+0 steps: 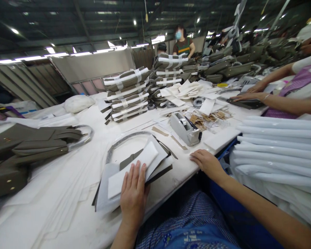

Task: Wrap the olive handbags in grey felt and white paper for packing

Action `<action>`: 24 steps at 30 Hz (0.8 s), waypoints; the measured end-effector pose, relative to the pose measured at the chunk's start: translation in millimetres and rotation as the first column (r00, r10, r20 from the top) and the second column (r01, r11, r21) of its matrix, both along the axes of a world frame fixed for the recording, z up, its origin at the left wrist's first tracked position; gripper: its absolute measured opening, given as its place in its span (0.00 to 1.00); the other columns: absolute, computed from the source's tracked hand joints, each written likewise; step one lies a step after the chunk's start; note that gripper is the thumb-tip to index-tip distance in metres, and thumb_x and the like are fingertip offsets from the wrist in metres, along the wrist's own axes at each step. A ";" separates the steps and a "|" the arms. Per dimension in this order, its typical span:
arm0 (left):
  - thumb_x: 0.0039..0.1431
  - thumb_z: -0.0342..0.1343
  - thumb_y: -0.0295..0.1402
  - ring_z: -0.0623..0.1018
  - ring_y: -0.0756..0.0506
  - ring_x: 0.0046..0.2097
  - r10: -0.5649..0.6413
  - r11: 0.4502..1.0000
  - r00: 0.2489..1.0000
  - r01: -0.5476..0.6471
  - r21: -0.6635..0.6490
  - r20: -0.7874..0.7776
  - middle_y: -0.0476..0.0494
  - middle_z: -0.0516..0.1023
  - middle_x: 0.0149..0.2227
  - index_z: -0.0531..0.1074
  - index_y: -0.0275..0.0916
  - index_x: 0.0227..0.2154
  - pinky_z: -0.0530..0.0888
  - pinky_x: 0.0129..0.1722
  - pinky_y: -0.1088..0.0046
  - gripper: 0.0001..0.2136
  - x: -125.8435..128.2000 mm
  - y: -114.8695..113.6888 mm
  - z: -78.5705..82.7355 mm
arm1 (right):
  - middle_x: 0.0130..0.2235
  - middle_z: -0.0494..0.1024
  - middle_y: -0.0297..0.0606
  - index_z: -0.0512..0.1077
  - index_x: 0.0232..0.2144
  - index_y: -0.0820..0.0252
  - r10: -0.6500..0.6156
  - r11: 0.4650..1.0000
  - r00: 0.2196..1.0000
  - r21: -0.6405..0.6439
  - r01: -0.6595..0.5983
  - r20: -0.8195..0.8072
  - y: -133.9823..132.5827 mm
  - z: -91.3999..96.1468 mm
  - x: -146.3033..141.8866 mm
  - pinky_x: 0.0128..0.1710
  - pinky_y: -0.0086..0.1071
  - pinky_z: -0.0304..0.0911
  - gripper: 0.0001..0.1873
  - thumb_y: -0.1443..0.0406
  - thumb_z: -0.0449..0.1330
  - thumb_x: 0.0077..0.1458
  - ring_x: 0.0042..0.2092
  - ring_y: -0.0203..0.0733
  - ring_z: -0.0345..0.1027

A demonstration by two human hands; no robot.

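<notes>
In the head view, my left hand (pixel 134 188) lies with fingers stretched out on a white padding strip (pixel 147 154). The strip rests on white sheets over a dark olive handbag (pixel 131 158), mostly covered, whose plastic-wrapped handle (pixel 111 149) arches behind. My right hand (pixel 203 161) rests at the table's front edge with its fingers extended and nothing visible in them. Just beyond it stands a grey tape dispenser (pixel 184 128), apart from the fingers. Thin brown strips (pixel 178 142) lie between the bag and the dispenser.
Olive bags (pixel 33 148) lie at left on the white table (pixel 93 121). Behind stands a stack of taped bags (pixel 128 93) beside loose white pieces (pixel 184 90). White padded sheets (pixel 280 152) are piled at right. A co-worker's hands (pixel 254 93) touch a dark piece.
</notes>
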State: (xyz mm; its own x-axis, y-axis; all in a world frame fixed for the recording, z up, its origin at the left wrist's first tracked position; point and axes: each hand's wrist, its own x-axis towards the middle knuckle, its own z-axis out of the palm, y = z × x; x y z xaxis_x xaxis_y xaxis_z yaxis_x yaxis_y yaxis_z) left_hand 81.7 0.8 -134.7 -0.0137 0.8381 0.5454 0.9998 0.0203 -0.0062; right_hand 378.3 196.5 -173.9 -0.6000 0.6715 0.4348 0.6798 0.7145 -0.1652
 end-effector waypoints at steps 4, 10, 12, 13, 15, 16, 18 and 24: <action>0.66 0.49 0.28 0.58 0.36 0.68 0.009 1.000 1.000 -0.009 0.001 -0.008 0.37 0.57 0.68 0.38 0.42 0.70 0.66 0.62 0.52 0.35 -1.8 1.4 -0.5 | 0.35 0.79 0.39 0.77 0.35 0.58 -0.021 1.000 0.998 -0.017 0.022 0.056 -6.0 15.4 -9.9 0.43 0.39 0.64 0.10 0.64 0.56 0.64 0.40 0.45 0.73; 0.66 0.49 0.29 0.59 0.37 0.68 0.005 1.000 1.000 -0.004 0.026 -0.024 0.37 0.57 0.68 0.41 0.41 0.70 0.64 0.63 0.54 0.33 -3.6 0.4 -1.4 | 0.34 0.80 0.36 0.79 0.34 0.53 0.175 0.906 0.980 -0.373 -0.198 -0.096 -33.7 44.2 -18.0 0.39 0.33 0.65 0.13 0.59 0.55 0.64 0.37 0.41 0.73; 0.66 0.49 0.30 0.59 0.37 0.68 -0.001 0.999 1.000 0.002 0.049 -0.029 0.38 0.59 0.67 0.44 0.40 0.70 0.64 0.63 0.55 0.32 -4.1 1.2 -1.9 | 0.34 0.80 0.37 0.80 0.33 0.54 0.213 0.797 0.968 -0.549 -0.252 -0.135 -38.4 49.4 -20.9 0.39 0.31 0.65 0.14 0.56 0.57 0.62 0.37 0.40 0.73; 0.66 0.48 0.30 0.60 0.37 0.68 -0.003 0.998 1.000 0.005 0.060 -0.031 0.38 0.59 0.67 0.45 0.40 0.69 0.64 0.63 0.56 0.31 -4.3 1.9 -2.2 | 0.34 0.81 0.37 0.80 0.33 0.55 0.230 0.744 0.963 -0.613 -0.267 -0.140 -39.3 50.6 -23.2 0.40 0.31 0.66 0.15 0.55 0.58 0.62 0.37 0.40 0.73; 0.67 0.48 0.30 0.61 0.37 0.67 -0.007 0.998 0.999 0.010 0.069 -0.035 0.38 0.60 0.67 0.46 0.40 0.69 0.64 0.63 0.56 0.30 -4.4 3.1 -2.6 | 0.35 0.81 0.37 0.81 0.35 0.56 0.229 0.715 0.964 -0.648 -0.261 -0.136 -37.4 48.7 -29.5 0.41 0.31 0.66 0.16 0.55 0.57 0.62 0.37 0.41 0.73; 0.67 0.48 0.30 0.61 0.37 0.67 -0.007 0.997 0.999 0.010 0.071 -0.038 0.38 0.60 0.67 0.46 0.40 0.69 0.64 0.62 0.56 0.30 -4.4 3.6 -2.9 | 0.36 0.81 0.38 0.80 0.37 0.56 0.208 0.750 0.970 -0.615 -0.243 -0.129 -34.1 45.5 -33.5 0.43 0.32 0.66 0.16 0.55 0.55 0.63 0.38 0.41 0.73; 0.67 0.48 0.29 0.62 0.37 0.67 -0.006 0.997 0.999 0.009 0.075 -0.041 0.38 0.60 0.67 0.46 0.39 0.69 0.65 0.62 0.56 0.30 -4.4 4.0 -3.4 | 0.43 0.80 0.41 0.79 0.43 0.56 0.182 0.859 0.978 -0.468 -0.209 -0.104 -22.2 35.7 -42.1 0.48 0.35 0.66 0.16 0.57 0.53 0.65 0.45 0.44 0.73; 0.66 0.47 0.27 0.61 0.37 0.67 -0.004 0.997 0.999 0.008 0.075 -0.049 0.38 0.60 0.67 0.47 0.39 0.69 0.64 0.62 0.55 0.30 -6.9 3.5 -3.2 | 0.63 0.65 0.56 0.68 0.57 0.65 0.012 0.997 0.998 -0.082 -0.006 0.067 28.3 15.8 -63.6 0.59 0.48 0.62 0.21 0.67 0.54 0.63 0.59 0.55 0.64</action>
State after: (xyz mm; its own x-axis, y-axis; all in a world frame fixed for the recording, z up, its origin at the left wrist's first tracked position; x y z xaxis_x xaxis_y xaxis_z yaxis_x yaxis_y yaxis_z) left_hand 74.8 4.3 -137.9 0.0194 0.7944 0.6071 0.9984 0.0166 -0.0536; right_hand 314.7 224.7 -158.0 -0.6321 0.6976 0.3374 0.6850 0.7066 -0.1774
